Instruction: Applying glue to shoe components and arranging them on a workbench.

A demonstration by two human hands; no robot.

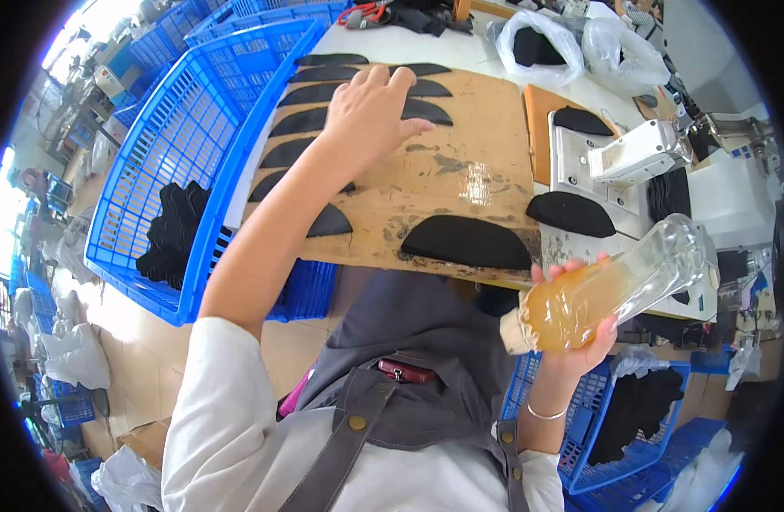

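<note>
In my right hand [582, 354] is a clear plastic bottle [571, 311] of cloudy amber liquid, tilted with its narrow, pale-tipped end down and to the left. The fingers wrap round its body. My left hand [370, 107] reaches over the far part of a stained cardboard sheet [477, 136], thumb stretched aside and fingers bent down, the tips partly hidden. Under and beside it lie several black half-moon pieces [302, 122] in overlapping columns. One larger black half-moon piece [466, 241] lies at the sheet's near edge. A wet, shiny patch [475, 183] shows on the cardboard.
A blue basket [166, 141] with stacked black pieces [174, 226] stands at the left. To the right are a white sewing machine [635, 154] and another black half-moon piece [571, 213]. Plastic bags [618, 55] and red-handled scissors [362, 14] sit at the back. Another blue basket [579, 427] stands below right.
</note>
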